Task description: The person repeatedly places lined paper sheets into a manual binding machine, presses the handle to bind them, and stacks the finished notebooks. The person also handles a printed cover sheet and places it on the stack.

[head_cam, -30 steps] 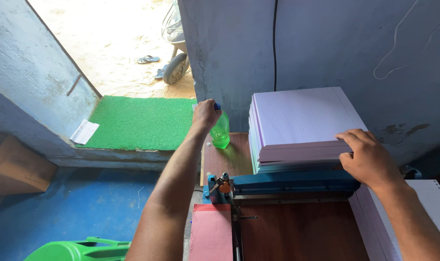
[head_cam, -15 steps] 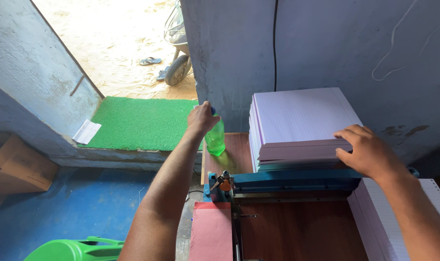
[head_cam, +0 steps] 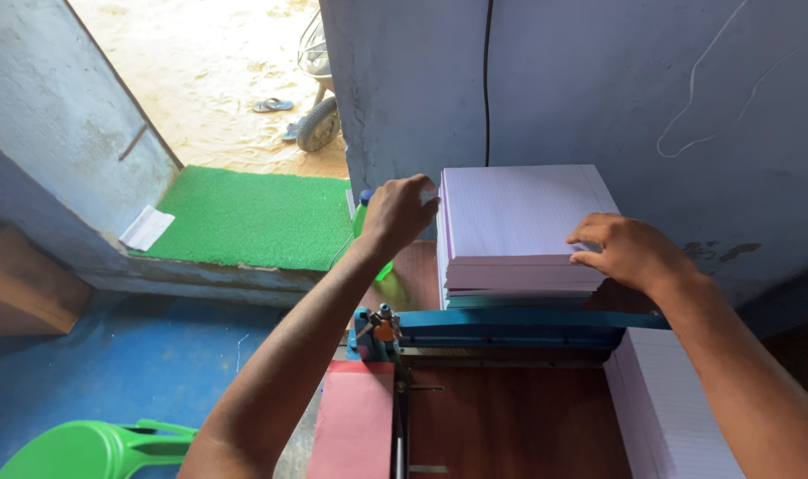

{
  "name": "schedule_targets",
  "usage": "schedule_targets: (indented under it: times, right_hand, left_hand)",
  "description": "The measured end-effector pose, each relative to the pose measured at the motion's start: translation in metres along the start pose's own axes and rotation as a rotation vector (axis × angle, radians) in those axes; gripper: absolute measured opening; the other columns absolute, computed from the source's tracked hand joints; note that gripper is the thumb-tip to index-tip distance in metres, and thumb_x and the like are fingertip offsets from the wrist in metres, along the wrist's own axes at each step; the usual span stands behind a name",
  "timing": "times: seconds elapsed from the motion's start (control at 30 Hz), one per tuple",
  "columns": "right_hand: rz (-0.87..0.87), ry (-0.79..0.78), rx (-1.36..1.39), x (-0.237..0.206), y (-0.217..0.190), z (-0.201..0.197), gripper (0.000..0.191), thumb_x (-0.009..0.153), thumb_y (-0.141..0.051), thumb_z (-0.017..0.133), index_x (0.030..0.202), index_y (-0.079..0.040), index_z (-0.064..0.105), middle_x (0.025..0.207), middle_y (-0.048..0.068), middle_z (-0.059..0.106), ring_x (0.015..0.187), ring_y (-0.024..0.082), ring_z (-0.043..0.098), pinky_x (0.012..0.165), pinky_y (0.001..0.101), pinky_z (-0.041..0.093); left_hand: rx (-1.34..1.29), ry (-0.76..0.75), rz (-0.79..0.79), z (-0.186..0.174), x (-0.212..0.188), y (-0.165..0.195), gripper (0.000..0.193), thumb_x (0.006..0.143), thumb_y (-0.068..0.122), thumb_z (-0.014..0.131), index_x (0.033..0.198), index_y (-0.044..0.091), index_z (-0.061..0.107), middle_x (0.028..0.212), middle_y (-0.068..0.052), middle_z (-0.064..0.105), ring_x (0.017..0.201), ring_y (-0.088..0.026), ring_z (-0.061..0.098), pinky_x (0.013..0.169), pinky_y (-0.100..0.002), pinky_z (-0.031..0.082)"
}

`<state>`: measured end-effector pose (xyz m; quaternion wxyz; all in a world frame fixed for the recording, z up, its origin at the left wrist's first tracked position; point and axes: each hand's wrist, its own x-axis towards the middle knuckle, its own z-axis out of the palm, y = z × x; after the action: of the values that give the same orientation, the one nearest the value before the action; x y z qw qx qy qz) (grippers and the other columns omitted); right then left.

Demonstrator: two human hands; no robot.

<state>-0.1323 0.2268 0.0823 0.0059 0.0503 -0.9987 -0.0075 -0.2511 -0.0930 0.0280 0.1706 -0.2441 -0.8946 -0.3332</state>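
A thick stack of pale lined paper [head_cam: 519,222] lies against the grey wall, behind the blue bar of a paper cutter [head_cam: 510,319]. My left hand [head_cam: 400,213] is curled against the stack's upper left edge. A green plastic bottle with a blue cap [head_cam: 360,222] stands just behind and left of that hand. My right hand [head_cam: 626,248] rests on the stack's near right corner, fingers on top and thumb along the side.
A second pile of lined paper [head_cam: 661,408] sits at the right of the wooden cutter bed [head_cam: 510,426]. A red board [head_cam: 355,417] lies at its left. A green mat [head_cam: 244,217] fills the doorway; a green plastic chair [head_cam: 94,448] and a cardboard box [head_cam: 18,284] stand on the blue floor.
My left hand has left the green bottle and moved right to the stack's left edge. My right hand has stayed on the stack's right corner.
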Motion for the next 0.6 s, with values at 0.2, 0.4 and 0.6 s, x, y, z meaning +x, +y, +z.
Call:
schedule_targets:
  times: [0.2, 0.4, 0.6]
  right_hand:
    - [-0.11, -0.015, 0.057, 0.008, 0.009, -0.001, 0.024, 0.088, -0.036, 0.072, 0.106, -0.021, 0.079, 0.111, -0.005, 0.078, 0.103, 0.014, 0.074, 0.098, 0.0357, 0.06]
    - [-0.069, -0.108, 0.161, 0.014, 0.016, -0.005, 0.026, 0.086, -0.035, 0.074, 0.107, -0.022, 0.081, 0.11, -0.004, 0.078, 0.104, 0.015, 0.074, 0.099, 0.0376, 0.058]
    - [-0.102, -0.164, 0.209, 0.022, 0.022, -0.011, 0.027, 0.086, -0.036, 0.074, 0.107, -0.023, 0.082, 0.113, -0.003, 0.078, 0.108, 0.016, 0.073, 0.101, 0.0395, 0.057]
  left_hand:
    - [0.045, -0.023, 0.037, 0.009, -0.019, 0.047, 0.022, 0.091, 0.027, 0.072, 0.083, 0.006, 0.073, 0.085, -0.011, 0.073, 0.073, -0.024, 0.072, 0.066, -0.039, 0.058]
    - [-0.064, 0.002, 0.056, 0.013, -0.033, 0.073, 0.017, 0.09, 0.023, 0.071, 0.085, 0.007, 0.073, 0.085, -0.008, 0.072, 0.077, -0.023, 0.072, 0.069, -0.038, 0.058]
    - [0.009, 0.036, -0.031, 0.015, -0.038, 0.087, 0.017, 0.09, 0.024, 0.07, 0.084, 0.008, 0.074, 0.086, -0.008, 0.072, 0.078, -0.024, 0.073, 0.071, -0.04, 0.058]
